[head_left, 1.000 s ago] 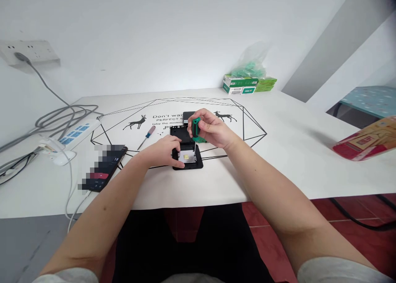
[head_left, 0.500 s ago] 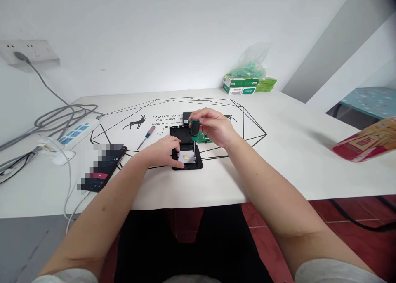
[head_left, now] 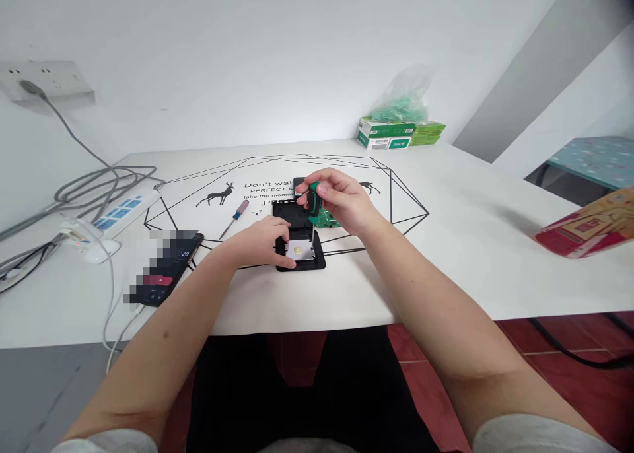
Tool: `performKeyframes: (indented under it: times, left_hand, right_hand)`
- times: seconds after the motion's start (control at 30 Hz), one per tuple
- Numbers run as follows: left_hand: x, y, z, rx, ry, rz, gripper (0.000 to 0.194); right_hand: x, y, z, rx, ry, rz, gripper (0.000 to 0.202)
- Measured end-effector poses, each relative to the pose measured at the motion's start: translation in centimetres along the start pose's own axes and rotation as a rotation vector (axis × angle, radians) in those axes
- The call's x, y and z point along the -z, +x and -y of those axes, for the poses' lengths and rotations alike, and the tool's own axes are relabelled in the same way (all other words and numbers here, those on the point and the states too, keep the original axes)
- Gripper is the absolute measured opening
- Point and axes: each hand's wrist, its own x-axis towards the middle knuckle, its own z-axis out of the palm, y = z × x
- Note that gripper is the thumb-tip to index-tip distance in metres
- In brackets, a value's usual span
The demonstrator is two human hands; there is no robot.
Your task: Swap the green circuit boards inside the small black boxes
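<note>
A black case [head_left: 319, 262] with a silver plate [head_left: 304, 250] and a small yellowish square in it lies near the table's front edge. My left hand [head_left: 265, 243] grips the left side of this case between thumb and fingers. In my right hand [head_left: 341, 199] is a green-and-black screwdriver [head_left: 314, 204], tilted slightly, its tip at the right side of the silver plate. Behind the case lie another black part [head_left: 288, 216] and a green circuit board [head_left: 327, 219], partly hidden by my right hand. Several tiny dark pieces [head_left: 256, 212] are to their left.
Left of the case lie a second screwdriver [head_left: 234, 218] and a phone [head_left: 171, 268] with a cable. Farther left is a power strip [head_left: 121, 214] with coiled cables. Boxes [head_left: 386, 129] under a plastic bag stand at the back; a red-and-tan package [head_left: 584, 230] is at the right.
The screwdriver handle has turned and tilted slightly in my right hand, and its fingers have shifted around it. My left hand has stayed on the case.
</note>
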Motion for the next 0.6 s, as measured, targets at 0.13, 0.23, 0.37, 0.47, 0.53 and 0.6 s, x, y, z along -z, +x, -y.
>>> performKeyframes:
  times: [0.13,0.23,0.37,0.47,0.53,0.6]
  left_hand:
    - [0.07,-0.06,-0.12,0.003,-0.002,0.001,0.051]
    - [0.05,-0.06,-0.07,0.003,-0.004,0.006,0.053]
    - [0.04,-0.07,0.07,0.009,-0.011,0.007,0.053]
    - [0.08,-0.09,0.05,0.018,-0.014,0.013,0.053]
    - [0.14,-0.1,-0.05,0.019,-0.015,0.016,0.053]
    - [0.2,-0.1,-0.18,0.021,-0.016,0.017,0.051]
  right_hand:
    - [0.02,-0.11,0.33,-0.047,0.006,0.047,0.038]
    - [0.29,-0.1,0.6,-0.017,-0.095,0.031,0.038]
    - [0.57,0.03,0.35,0.043,-0.19,0.014,0.041]
    - [0.48,0.1,-0.02,0.094,-0.177,0.013,0.04]
    - [0.28,0.11,-0.14,0.106,-0.165,-0.002,0.039]
    - [0.02,0.13,-0.21,0.128,-0.169,-0.025,0.037]
